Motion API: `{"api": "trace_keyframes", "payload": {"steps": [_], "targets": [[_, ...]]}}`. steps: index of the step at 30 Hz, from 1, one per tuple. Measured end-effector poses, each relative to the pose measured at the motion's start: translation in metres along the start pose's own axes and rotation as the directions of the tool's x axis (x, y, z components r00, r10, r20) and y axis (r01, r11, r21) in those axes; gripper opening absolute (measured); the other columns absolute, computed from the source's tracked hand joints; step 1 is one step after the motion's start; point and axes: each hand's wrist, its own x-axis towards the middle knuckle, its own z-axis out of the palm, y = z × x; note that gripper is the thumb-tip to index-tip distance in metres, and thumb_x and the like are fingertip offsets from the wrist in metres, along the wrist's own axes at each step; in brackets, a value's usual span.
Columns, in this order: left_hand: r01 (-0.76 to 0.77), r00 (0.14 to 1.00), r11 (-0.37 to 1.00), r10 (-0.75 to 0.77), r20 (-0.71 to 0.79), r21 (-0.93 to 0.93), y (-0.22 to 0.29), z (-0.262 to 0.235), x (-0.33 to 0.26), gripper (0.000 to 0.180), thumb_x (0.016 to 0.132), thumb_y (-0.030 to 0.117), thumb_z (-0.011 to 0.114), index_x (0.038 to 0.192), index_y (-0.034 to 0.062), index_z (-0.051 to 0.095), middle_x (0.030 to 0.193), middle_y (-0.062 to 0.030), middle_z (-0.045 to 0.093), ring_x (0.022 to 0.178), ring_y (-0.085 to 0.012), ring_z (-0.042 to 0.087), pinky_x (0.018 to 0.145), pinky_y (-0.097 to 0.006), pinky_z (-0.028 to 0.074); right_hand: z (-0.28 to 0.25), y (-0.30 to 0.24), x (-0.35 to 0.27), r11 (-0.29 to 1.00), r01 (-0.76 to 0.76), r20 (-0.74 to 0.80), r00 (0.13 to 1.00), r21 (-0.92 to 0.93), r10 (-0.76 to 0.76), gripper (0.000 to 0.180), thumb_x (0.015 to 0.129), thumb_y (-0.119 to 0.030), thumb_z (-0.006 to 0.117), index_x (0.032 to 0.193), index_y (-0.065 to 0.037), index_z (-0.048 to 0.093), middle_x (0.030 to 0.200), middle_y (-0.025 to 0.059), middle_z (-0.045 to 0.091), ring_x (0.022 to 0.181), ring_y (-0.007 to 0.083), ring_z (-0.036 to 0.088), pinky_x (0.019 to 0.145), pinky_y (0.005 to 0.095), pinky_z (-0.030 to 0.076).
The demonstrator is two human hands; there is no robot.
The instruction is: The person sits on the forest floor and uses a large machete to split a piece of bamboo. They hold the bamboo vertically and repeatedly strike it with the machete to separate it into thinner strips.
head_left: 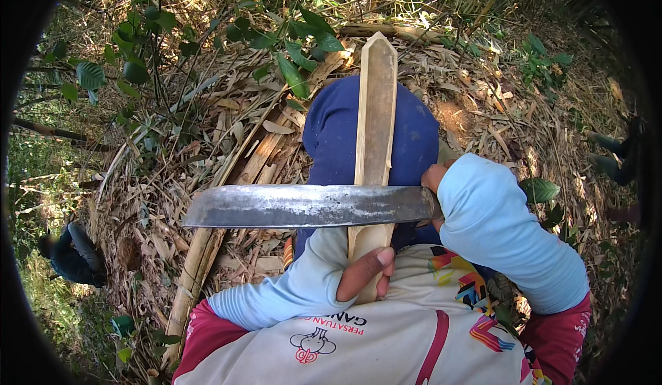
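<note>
A split piece of bamboo (376, 119), pale at its edges and pointed at the far end, extends forward over my knee in dark blue trousers (331, 133). Its near end is in my left hand (365, 274), the thumb pressed against it close to my shirt. My right hand (436, 176) is closed round the handle of a machete (303, 205), and most of that handle is hidden by the hand and pale blue sleeve. The broad, worn steel blade points left and crosses over the bamboo just beyond my left hand.
Dry leaves and bamboo litter (158, 199) cover the ground. A long split pole (200, 261) lies to my left. Green leafy branches (296, 61) hang ahead. A person in dark clothes (76, 254) is at the far left; dark-clad legs (614, 157) show at the right.
</note>
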Motion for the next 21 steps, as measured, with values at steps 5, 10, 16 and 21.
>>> {"api": "trace_keyframes", "payload": {"steps": [5,10,16,21], "targets": [[-0.008,1.0,0.999,0.008,0.005,0.034,-0.0008,-0.0003,-0.0004,0.032,0.098,0.007,0.051,0.126,-0.0017,0.037,0.079,-0.013,0.059,0.064,-0.0204,0.063,0.059,-0.033,0.054,-0.0018,-0.0015,0.0026,0.999,-0.013,0.054,0.998,-0.033,0.014,0.026,0.08,-0.017,0.06,0.103,-0.006,0.06,0.08,0.0171,0.065,0.08,0.0387,0.066,0.07,0.049,0.05],[0.013,1.0,0.999,-0.013,0.006,0.047,-0.0011,-0.0014,-0.0009,0.033,0.097,0.006,0.051,0.126,-0.002,0.037,0.079,-0.0131,0.059,0.063,-0.0208,0.063,0.059,-0.033,0.054,0.0015,0.0024,0.0032,0.997,0.039,0.001,0.999,-0.06,-0.039,0.024,0.08,-0.019,0.06,0.102,-0.008,0.059,0.08,0.0152,0.065,0.079,0.0374,0.066,0.069,0.0507,0.047],[0.017,1.0,0.999,-0.017,0.012,0.03,-0.0031,-0.0029,0.0005,0.036,0.097,0.005,0.053,0.127,-0.0029,0.036,0.079,-0.0131,0.059,0.062,-0.0209,0.063,0.059,-0.033,0.054,0.0005,-0.0005,0.0072,0.996,0.003,-0.028,1.0,-0.092,-0.005,0.021,0.083,-0.02,0.055,0.1,-0.009,0.06,0.081,0.014,0.066,0.081,0.0365,0.066,0.068,0.0507,0.046],[0.013,0.999,0.999,-0.014,0.033,0.031,-0.0003,-0.0038,0.0002,0.039,0.096,0.008,0.055,0.128,-0.004,0.036,0.079,-0.013,0.059,0.062,-0.0212,0.064,0.06,-0.033,0.053,-0.0001,-0.0016,0.0099,0.991,-0.022,-0.004,1.0,-0.13,0.022,0.021,0.083,-0.021,0.055,0.1,-0.009,0.061,0.082,0.0134,0.067,0.082,0.0363,0.067,0.069,0.0528,0.046]]}}
